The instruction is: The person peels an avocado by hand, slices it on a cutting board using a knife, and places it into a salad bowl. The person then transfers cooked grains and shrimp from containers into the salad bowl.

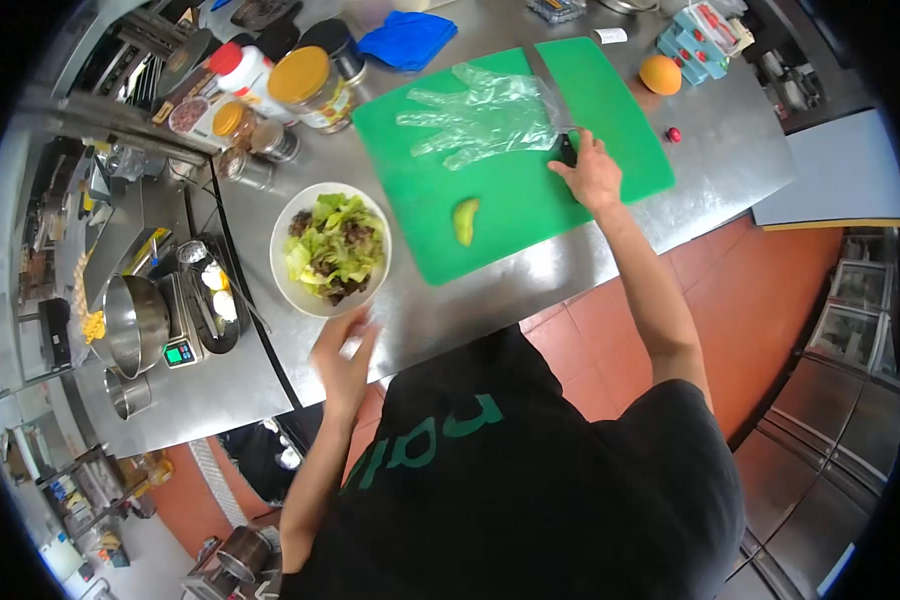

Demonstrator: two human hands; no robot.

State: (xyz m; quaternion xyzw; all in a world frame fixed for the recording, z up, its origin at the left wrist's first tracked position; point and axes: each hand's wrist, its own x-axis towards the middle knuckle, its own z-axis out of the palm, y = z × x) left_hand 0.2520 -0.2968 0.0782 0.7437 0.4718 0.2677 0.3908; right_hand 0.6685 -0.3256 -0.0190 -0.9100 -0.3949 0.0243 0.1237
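Note:
My right hand [592, 178] is over the green cutting board [515, 230], thumb and fingers apart around the black handle of a knife [567, 150]. It does not close on the handle; whether it touches it I cannot tell. The knife's blade points to the back of the board. Beside the blade lies a clear plastic glove [485, 115], spread flat. A curved green piece of vegetable or fruit [465, 221] rests nearer the front edge. My left hand [342, 362], slightly blurred, is open just in front of a white bowl [280, 262] of mixed salad leaves [335, 248].
Behind the bowl stand several jars, including a yellow-lidded jar [310, 85] and a red-capped container [242, 72]. A blue cloth [407, 40] lies at the back. On the right are an orange [660, 75] and a small red item [673, 134]. A scale [180, 350] sits left.

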